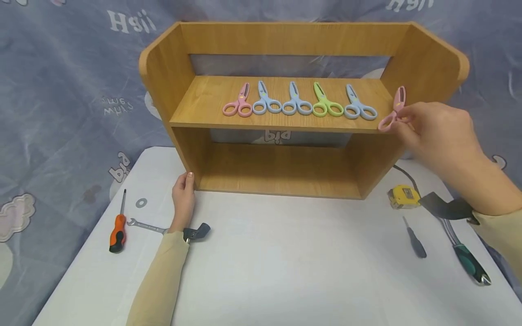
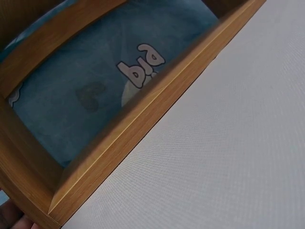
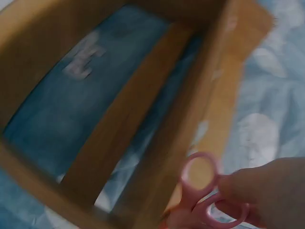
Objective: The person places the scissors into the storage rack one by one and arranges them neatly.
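My right hand [image 1: 438, 131] pinches a pair of pink scissors [image 1: 398, 102] by a handle loop, at the right end of the upper board of a wooden shelf [image 1: 285, 129]. In the right wrist view the pink handle loops [image 3: 200, 171] show beside the fingertips. To the left on that board lies a row: pink scissors [image 1: 243, 96], blue scissors [image 1: 263, 93], more blue scissors [image 1: 294, 93], green scissors [image 1: 322, 95] and blue scissors [image 1: 353, 97]. My left hand [image 1: 183, 199] holds the shelf's lower left side edge; its fingers [image 2: 19, 220] are partly hidden by the panel.
On the white table [image 1: 285, 262], a screwdriver [image 1: 118, 233], a washer [image 1: 141, 203] and a wrench [image 1: 147, 226] lie at left. A tape measure [image 1: 403, 197], a small screwdriver [image 1: 416, 242] and a green-handled tool [image 1: 469, 262] lie at right. Patterned cloth [image 1: 73, 90] hangs behind.
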### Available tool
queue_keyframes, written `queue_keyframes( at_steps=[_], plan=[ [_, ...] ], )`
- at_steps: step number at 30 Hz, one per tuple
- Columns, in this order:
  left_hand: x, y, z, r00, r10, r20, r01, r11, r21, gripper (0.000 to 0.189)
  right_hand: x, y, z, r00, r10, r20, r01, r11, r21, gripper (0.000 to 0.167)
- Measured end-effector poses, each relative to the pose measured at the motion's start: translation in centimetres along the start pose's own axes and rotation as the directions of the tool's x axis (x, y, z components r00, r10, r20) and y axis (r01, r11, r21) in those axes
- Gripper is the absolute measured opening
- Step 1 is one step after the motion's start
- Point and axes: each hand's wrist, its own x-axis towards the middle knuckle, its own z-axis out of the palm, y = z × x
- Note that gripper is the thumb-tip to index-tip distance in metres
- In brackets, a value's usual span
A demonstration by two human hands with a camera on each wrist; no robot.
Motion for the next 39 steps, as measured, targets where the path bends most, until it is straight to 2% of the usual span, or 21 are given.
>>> queue_keyframes(
  at_steps=[3, 6, 9, 11, 17, 27, 28, 32, 34, 37, 39],
  plan=[
    [-0.1, 0.1, 0.2, 1.000, 0.001, 0.010, -0.001, 1.000, -0.003, 0.053, 0.6, 0.9, 0.8, 1.000, 0.016, 0.017, -0.016, 0.999, -0.030, 0.028],
    [-0.2, 0.2, 0.3, 1.000, -0.001, 0.013, 0.001, 1.000, 0.014, 0.054, 1.1, 0.9, 0.9, 0.992, 0.097, 0.081, -0.091, 0.994, -0.066, 0.030],
    [-0.2, 0.3, 0.3, 1.000, -0.002, 0.008, 0.002, 1.000, 0.021, 0.054, 1.8, 0.6, 0.9, 0.964, 0.173, 0.202, -0.144, 0.978, -0.151, 0.029],
    [-0.3, 0.2, 0.2, 1.000, -0.006, 0.007, 0.006, 1.000, 0.021, 0.054, 2.1, 0.5, 1.0, 0.941, 0.196, 0.274, -0.144, 0.969, -0.200, 0.030],
    [-0.4, 0.2, -0.1, 1.000, -0.015, 0.011, 0.014, 0.999, 0.033, 0.055, 2.5, 0.5, 1.1, 0.912, 0.206, 0.355, -0.120, 0.961, -0.249, 0.032],
    [-0.3, 0.2, -0.5, 1.000, -0.012, 0.001, 0.012, 0.999, 0.035, 0.054, 2.6, 0.0, 1.3, 0.920, 0.193, 0.341, -0.112, 0.963, -0.245, 0.032],
    [-0.3, 0.2, -0.5, 1.000, -0.011, 0.001, 0.011, 0.999, 0.033, 0.054, 2.5, -0.1, 1.4, 0.924, 0.188, 0.333, -0.110, 0.965, -0.238, 0.033],
    [-0.4, 0.1, -0.7, 1.000, -0.019, 0.007, 0.018, 1.000, 0.019, 0.055, 1.4, -0.4, 1.5, 0.967, 0.117, 0.225, -0.077, 0.981, -0.181, 0.034],
    [-0.6, 0.1, -1.1, 0.999, -0.037, 0.030, 0.037, 0.999, 0.007, 0.056, 0.4, -0.6, 1.5, 0.986, 0.068, 0.152, -0.045, 0.987, -0.151, 0.035],
    [-1.0, 0.8, -2.1, 0.991, -0.089, 0.096, 0.086, 0.996, 0.028, 0.060, -1.5, -0.7, 1.0, 0.991, 0.067, 0.117, -0.049, 0.987, -0.153, 0.042],
    [-1.4, 1.7, -3.0, 0.980, -0.128, 0.150, 0.119, 0.991, 0.068, 0.064, -2.8, -0.5, 0.8, 0.990, 0.089, 0.111, -0.070, 0.985, -0.159, 0.044]
  ],
)
